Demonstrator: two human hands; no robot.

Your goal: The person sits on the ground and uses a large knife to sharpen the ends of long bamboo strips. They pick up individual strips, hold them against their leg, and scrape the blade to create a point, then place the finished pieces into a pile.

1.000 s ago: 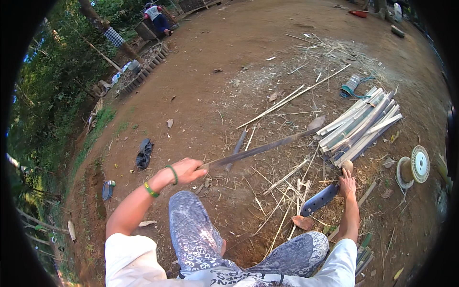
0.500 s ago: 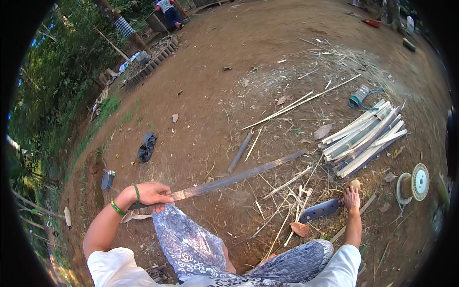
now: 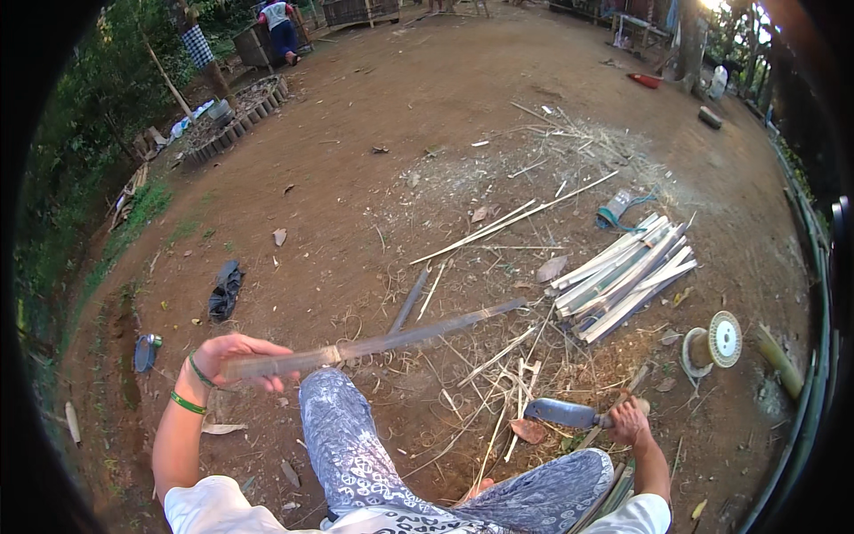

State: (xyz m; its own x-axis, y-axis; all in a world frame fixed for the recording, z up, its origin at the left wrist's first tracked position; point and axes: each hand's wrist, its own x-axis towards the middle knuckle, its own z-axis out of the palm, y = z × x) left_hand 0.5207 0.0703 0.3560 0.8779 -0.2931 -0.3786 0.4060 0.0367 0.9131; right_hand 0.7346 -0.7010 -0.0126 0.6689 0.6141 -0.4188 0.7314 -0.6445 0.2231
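I sit on bare earth with patterned trousers over my knees. My left hand (image 3: 238, 360), with green bands at the wrist, grips one end of a long split bamboo strip (image 3: 418, 334) that reaches to the right across my knee, blurred by motion. My right hand (image 3: 630, 420) holds the handle of a broad-bladed knife (image 3: 560, 413), blade pointing left, low over the ground beside my right leg. A bare foot shows near the blade.
A pile of split bamboo slats (image 3: 627, 276) lies at the right, with a spool of cord (image 3: 714, 342) beside it. Thin bamboo strips and shavings (image 3: 498, 236) litter the ground ahead. A dark cloth (image 3: 224, 290) and a can (image 3: 147, 351) lie at left. A person (image 3: 280, 27) bends far off.
My left hand has swung the bamboo strip outward to the left and lower. My right hand with the knife has dropped closer to the ground.
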